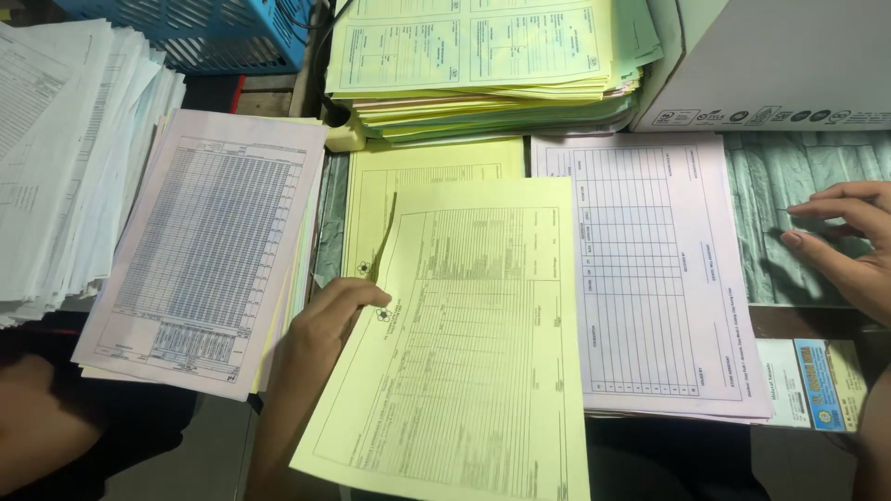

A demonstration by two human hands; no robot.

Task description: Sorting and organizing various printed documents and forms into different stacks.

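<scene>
- My left hand (329,320) holds the yellow form sheet (464,353) by its upper left edge; the thumb lies on top of the printed face, and the other fingers are hidden beneath the paper, so I judge the grip to be a pinch on that edge.
- The yellow form sheet spreads away from my left fingers to the right and toward me. Its long axis runs from its top edge, near the middle of the desk, down to the bottom of the view, tilted slightly to the left.
- Under its upper edge lies a second yellow sheet (427,167), flat on the desk, with its left edge curled upward just beside my thumb.
- My right hand (849,246) rests apart, at the right edge of the view, on a grey-green patterned surface (789,186). Its fingers are extended and loosely together, holding nothing.
- Between the two hands lies a pink tabulated form (650,278), flat, with its left margin tucked under the held sheet.
- The left hand is plainly the nearer to the held sheet; the right is well apart.
- To the left sits a pink gridded stack (204,250); beyond it is a white paper pile (65,148).
</scene>
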